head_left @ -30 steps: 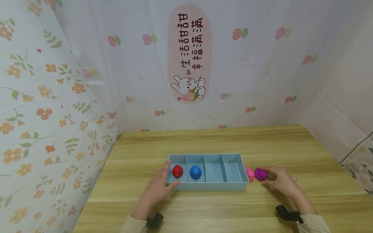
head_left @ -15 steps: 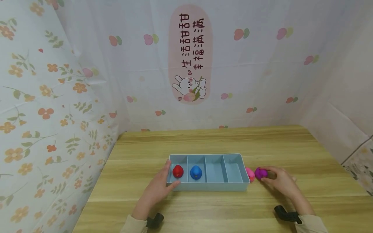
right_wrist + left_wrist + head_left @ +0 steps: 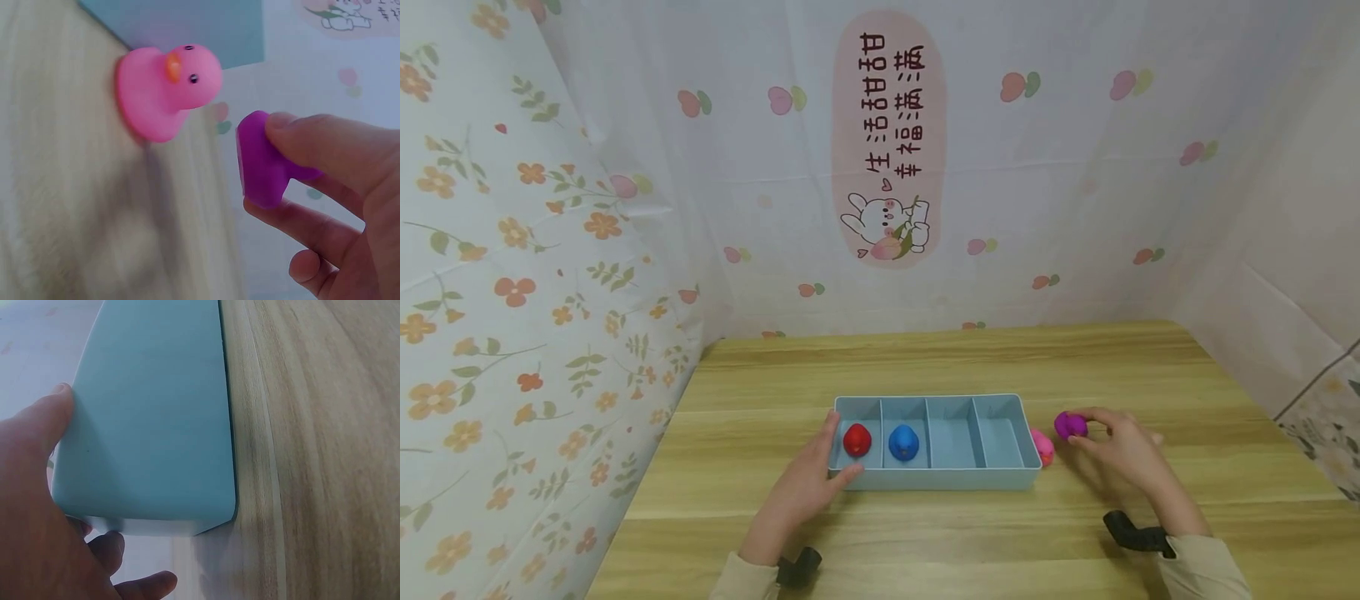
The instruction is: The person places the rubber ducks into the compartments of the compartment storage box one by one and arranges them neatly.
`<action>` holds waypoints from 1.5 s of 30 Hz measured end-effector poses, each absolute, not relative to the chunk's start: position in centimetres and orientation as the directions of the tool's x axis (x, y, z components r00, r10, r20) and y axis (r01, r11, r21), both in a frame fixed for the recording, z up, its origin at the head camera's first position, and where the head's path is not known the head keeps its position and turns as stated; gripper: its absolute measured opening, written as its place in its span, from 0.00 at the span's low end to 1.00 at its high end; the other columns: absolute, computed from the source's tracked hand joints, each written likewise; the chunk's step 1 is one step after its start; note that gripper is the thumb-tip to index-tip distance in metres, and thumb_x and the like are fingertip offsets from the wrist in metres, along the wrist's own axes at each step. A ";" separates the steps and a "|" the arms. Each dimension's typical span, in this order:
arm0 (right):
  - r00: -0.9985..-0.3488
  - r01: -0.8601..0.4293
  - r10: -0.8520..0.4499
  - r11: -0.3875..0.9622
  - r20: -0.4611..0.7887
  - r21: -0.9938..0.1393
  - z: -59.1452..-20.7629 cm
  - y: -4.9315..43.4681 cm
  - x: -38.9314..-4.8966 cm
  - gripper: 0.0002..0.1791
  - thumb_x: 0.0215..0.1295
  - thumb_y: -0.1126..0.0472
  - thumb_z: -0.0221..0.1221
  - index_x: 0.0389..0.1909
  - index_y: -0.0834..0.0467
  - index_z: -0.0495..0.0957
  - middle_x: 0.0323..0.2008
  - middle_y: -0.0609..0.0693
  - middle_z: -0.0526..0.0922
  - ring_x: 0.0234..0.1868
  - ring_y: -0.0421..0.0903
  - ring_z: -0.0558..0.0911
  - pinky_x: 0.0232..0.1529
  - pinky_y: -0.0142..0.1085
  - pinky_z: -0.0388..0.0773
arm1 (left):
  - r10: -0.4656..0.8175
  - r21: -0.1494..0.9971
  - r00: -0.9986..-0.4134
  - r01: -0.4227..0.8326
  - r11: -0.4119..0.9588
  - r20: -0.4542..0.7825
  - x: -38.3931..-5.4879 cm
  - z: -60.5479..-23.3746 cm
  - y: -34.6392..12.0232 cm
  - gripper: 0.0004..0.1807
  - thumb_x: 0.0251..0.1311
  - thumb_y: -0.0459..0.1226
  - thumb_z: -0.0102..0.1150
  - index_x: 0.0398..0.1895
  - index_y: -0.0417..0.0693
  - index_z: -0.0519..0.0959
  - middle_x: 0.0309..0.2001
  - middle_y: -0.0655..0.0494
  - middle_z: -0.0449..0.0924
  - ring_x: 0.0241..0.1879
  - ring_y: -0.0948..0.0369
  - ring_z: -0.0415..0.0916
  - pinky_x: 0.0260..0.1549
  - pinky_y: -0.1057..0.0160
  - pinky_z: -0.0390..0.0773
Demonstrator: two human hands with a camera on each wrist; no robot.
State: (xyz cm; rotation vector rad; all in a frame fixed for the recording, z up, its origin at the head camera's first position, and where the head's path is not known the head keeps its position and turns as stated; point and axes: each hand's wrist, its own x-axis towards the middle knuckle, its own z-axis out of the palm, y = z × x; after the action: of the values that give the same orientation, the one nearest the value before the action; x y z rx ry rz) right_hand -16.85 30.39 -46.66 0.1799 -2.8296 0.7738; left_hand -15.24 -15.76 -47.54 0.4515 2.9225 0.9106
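My right hand [image 3: 1127, 450] pinches a purple rubber duck [image 3: 1070, 425] between thumb and fingers. The right wrist view shows that duck [image 3: 262, 165] raised off the table. Below and beside it, a pink rubber duck [image 3: 153, 94] rests against the right end of a light blue divided box [image 3: 932, 480]. My left hand [image 3: 805, 479] grips the box's left end, its thumb over the near rim and its fingers along the end wall. A red rubber duck [image 3: 857, 440] sits in the leftmost compartment, a blue rubber duck [image 3: 903, 442] in the one beside it. The two right compartments hold nothing.
The box stands on a wood-grain table [image 3: 940, 542]. A white printed cloth [image 3: 1075, 208] hangs behind the table's far edge, and a flowered cloth [image 3: 535, 333] runs along the left side. Each wrist carries a black mount [image 3: 1138, 533].
My right hand has lifted the purple duck off the table, up and slightly away from the pink duck. My left hand and the box have stayed in place.
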 end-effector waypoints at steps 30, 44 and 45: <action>-0.933 -0.352 -0.226 0.733 0.280 -0.582 -44.2 21.9 -18.9 0.20 0.52 0.56 0.70 0.47 0.57 0.82 0.47 0.55 0.84 0.50 0.56 0.74 0.43 0.48 0.66 | 0.292 0.574 -0.956 0.261 0.776 0.040 -15.2 -47.5 -15.7 0.48 0.62 0.55 0.56 0.76 0.43 0.45 0.75 0.45 0.51 0.71 0.46 0.56 0.66 0.46 0.62; -0.908 -0.413 -0.287 0.724 0.304 -0.552 -44.7 18.0 -19.1 0.18 0.47 0.58 0.73 0.41 0.53 0.84 0.43 0.51 0.85 0.44 0.49 0.72 0.40 0.42 0.58 | 0.288 0.575 -0.957 0.253 0.778 0.032 -15.2 -47.4 -15.7 0.48 0.62 0.56 0.56 0.76 0.44 0.45 0.74 0.45 0.52 0.71 0.47 0.56 0.66 0.46 0.62; -0.909 -0.414 -0.291 0.729 0.300 -0.546 -44.8 17.8 -19.1 0.18 0.47 0.57 0.73 0.41 0.53 0.84 0.43 0.50 0.85 0.44 0.48 0.72 0.40 0.42 0.57 | 0.290 0.575 -0.957 0.254 0.778 0.031 -15.2 -47.4 -15.7 0.49 0.62 0.56 0.56 0.76 0.43 0.45 0.74 0.45 0.52 0.71 0.47 0.56 0.66 0.46 0.62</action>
State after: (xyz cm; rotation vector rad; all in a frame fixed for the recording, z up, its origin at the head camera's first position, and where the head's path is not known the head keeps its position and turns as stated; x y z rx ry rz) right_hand -19.11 17.78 -44.81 0.5642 -2.7379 0.9332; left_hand -15.21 -15.71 -47.41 0.4453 2.9060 0.9260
